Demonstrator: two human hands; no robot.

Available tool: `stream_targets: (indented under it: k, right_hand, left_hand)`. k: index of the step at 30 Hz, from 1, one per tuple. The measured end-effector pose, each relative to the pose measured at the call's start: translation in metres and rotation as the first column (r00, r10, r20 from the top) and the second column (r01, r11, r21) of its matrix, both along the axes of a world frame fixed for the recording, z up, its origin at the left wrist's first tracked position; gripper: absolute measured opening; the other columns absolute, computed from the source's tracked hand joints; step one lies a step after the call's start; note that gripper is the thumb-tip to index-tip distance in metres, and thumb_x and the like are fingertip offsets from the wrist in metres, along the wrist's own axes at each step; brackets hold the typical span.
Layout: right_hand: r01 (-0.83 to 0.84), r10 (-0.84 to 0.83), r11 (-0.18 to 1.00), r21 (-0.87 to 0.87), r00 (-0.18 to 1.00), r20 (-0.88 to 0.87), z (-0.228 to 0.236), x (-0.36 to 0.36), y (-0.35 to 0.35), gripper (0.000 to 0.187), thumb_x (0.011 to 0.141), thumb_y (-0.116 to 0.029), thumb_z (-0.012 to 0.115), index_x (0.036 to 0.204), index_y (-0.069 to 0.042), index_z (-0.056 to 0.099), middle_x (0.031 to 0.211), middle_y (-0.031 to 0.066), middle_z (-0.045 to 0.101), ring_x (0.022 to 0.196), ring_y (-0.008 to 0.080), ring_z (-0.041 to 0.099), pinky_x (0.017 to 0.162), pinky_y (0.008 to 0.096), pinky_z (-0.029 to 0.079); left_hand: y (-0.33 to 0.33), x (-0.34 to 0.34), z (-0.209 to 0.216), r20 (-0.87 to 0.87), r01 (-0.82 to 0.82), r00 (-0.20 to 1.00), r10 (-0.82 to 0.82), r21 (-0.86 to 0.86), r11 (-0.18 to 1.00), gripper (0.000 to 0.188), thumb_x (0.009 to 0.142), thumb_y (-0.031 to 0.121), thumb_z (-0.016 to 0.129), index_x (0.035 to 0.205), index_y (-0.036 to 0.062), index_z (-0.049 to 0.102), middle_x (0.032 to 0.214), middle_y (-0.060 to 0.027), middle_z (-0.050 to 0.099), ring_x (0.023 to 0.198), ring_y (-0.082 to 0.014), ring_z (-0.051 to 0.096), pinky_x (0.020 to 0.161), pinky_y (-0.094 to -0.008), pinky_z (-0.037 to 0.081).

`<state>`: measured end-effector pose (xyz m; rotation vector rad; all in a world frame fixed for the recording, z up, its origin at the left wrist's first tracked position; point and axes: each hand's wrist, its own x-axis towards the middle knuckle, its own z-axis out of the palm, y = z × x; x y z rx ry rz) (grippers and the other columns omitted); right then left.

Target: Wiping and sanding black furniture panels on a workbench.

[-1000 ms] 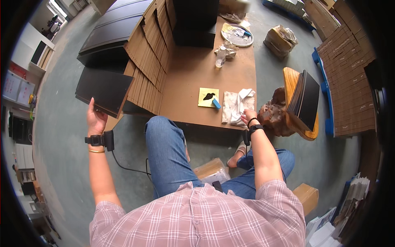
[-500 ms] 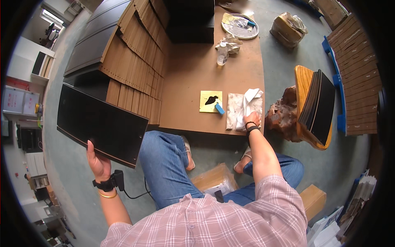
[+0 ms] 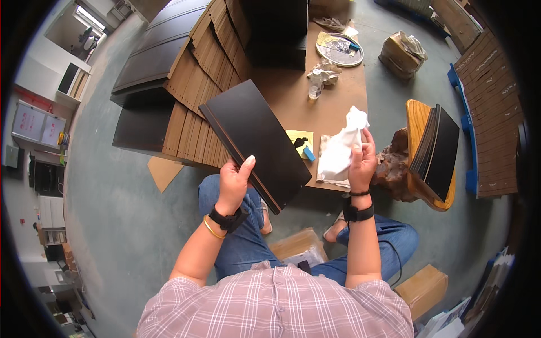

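Observation:
My left hand (image 3: 233,183) grips the near edge of a long black board (image 3: 256,141) with a brown rim, holding it tilted over my lap and the front of the brown work surface (image 3: 293,90). My right hand (image 3: 362,158) is closed on a white cloth (image 3: 340,147), lifted just above that surface. Under the cloth's left side lie a yellow square pad (image 3: 298,138) and a small blue block (image 3: 309,153).
Stacks of brown-edged boards (image 3: 194,96) and black panels (image 3: 143,62) fan out at the left. A round tray (image 3: 339,49) and crumpled plastic (image 3: 324,73) sit at the far end. Black boards lean on a wooden stump stand (image 3: 422,152) at the right. Cardboard boxes (image 3: 422,287) lie near my legs.
My left hand swung the black board from low at my left up in front of me. My right hand picked the white cloth up off the surface.

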<state>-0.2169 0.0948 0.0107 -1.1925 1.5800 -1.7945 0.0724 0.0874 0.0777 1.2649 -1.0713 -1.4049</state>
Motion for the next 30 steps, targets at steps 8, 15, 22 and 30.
stream_targets:
  k: [8,15,22,30]
  right_hand:
    - [-0.618,0.523,0.786,0.013,0.654,-0.547,0.072,0.136,0.035,0.044,0.082,-0.018,0.063,0.122,-0.007,0.050,0.136,0.0124,0.045,0.132,0.0324,0.035,0.108,0.0446,0.027]
    - [-0.573,0.408,0.817,-0.060,0.650,-0.641,0.069,0.156,0.024,0.045,0.090,-0.018,0.053,0.133,-0.008,0.046,0.141,0.0115,0.041,0.136,0.0306,0.030,0.110,0.0445,0.024]
    - [-0.252,0.220,0.968,0.002,0.842,-0.493,0.042,0.120,-0.024,0.044,0.097,-0.022,0.043,0.136,-0.003,0.041,0.143,0.0188,0.036,0.135,0.0343,0.028,0.111,0.0419,0.023]
    - [-0.075,0.184,0.944,0.322,0.928,-0.323,0.019,0.129,0.046,0.028,0.098,-0.026,0.040,0.095,-0.001,0.052,0.082,0.0275,0.059,0.081,0.0484,0.055,0.066,0.0522,0.044]
  left_hand:
    - [0.040,-0.006,-0.028,0.353,0.374,0.902,-0.250,-0.348,0.860,0.026,0.084,0.014,0.061,0.108,0.0035,0.059,0.104,-0.0109,0.064,0.097,-0.0231,0.061,0.080,-0.0351,0.048]
    - [0.044,0.017,-0.013,0.351,0.437,0.876,-0.331,-0.286,0.853,0.022,0.083,0.012,0.060,0.101,-0.0002,0.061,0.092,-0.0116,0.067,0.085,-0.0190,0.063,0.073,-0.0305,0.049]
    - [0.063,0.010,0.000,0.205,0.454,0.884,-0.420,-0.165,0.875,0.023,0.088,0.015,0.061,0.101,-0.0035,0.059,0.085,-0.0030,0.063,0.078,-0.0085,0.055,0.072,-0.0246,0.046]
    - [0.067,0.009,-0.007,0.097,0.237,0.971,-0.219,-0.259,0.936,0.023,0.090,0.016,0.059,0.102,-0.0033,0.060,0.085,-0.0014,0.064,0.076,-0.0074,0.055,0.069,-0.0237,0.046]
